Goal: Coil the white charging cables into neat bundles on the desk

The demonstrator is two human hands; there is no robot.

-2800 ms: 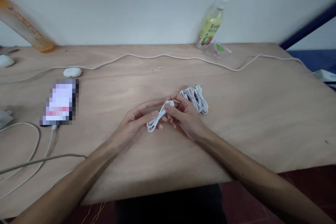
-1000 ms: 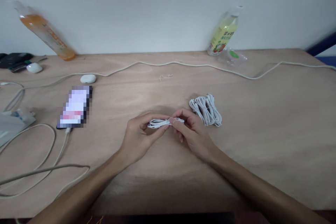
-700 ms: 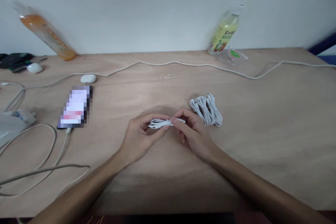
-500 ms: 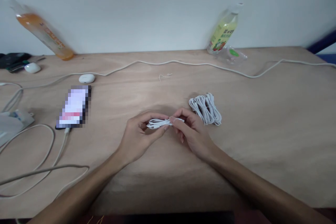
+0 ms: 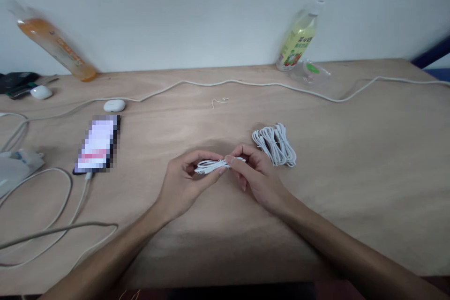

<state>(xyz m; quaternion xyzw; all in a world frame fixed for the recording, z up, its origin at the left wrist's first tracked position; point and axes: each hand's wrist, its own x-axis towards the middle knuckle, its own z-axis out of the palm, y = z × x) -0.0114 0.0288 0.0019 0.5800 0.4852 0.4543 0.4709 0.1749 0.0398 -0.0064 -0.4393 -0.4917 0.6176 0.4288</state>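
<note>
A coiled white cable [image 5: 208,166] is held between both hands above the table's front half. My left hand [image 5: 184,180] is closed on its left part, thumb in front and fingers behind. My right hand [image 5: 258,173] pinches the right part near the middle of the coil, and its fingertips hide some of it. Just beyond my right hand lie several bundled white cables [image 5: 276,145] side by side on the wooden table [image 5: 225,253]. Short loose bits of white tie [image 5: 218,101] rest farther back.
At left lie a phone [image 5: 96,144] with a charging cord plugged in, a white earbud case [image 5: 114,105] and looped cords [image 5: 70,197]. A long white cord [image 5: 253,84] crosses the back. An orange drink bottle [image 5: 58,49] and a yellow drink bottle [image 5: 298,40] stand by the wall.
Both hands keep hold of the coiled cable with almost no movement. The whole view has shifted very slightly.
</note>
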